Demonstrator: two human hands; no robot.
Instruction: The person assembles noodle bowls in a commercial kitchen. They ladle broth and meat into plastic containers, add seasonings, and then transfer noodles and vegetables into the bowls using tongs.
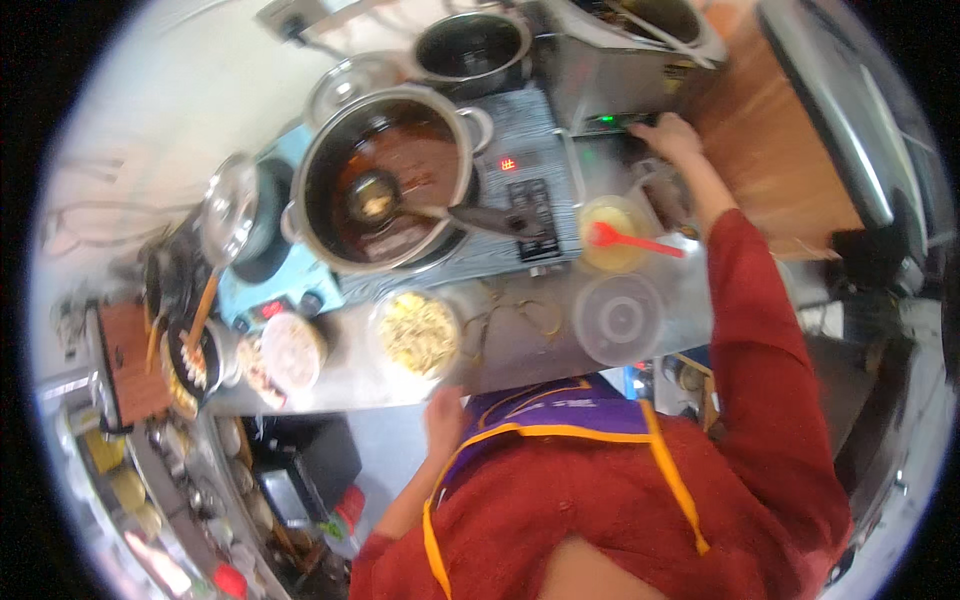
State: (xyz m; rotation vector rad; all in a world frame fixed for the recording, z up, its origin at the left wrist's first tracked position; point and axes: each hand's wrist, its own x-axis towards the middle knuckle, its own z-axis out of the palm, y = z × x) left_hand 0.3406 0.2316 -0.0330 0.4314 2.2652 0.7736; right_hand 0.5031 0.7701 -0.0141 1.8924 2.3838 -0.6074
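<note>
My right hand point(669, 138) reaches far forward, its fingertips at a dark control panel point(611, 122) with a green display, low on a steel appliance point(630, 79). Nothing shows in its grasp. Close to the counter's front edge, my left hand point(444, 412) is blurred and seems curled; its fingers cannot be made out. Ahead, a large steel pot point(405, 161) of reddish-brown liquid stands on an induction cooker point(517, 127) with a red display. A ladle point(480, 219) rests across its rim, bowl inside. A tub of pale yellow shredded food point(418, 334) sits before the cooker.
By my right arm are a tub of yellowish contents point(615, 259) with a red spoon point(637, 240) and a clear plastic lid point(619, 321). To the left are a lidded pot point(244, 210), a small pan point(199, 356) and a covered tub point(291, 351). Another pot point(472, 46) stands behind.
</note>
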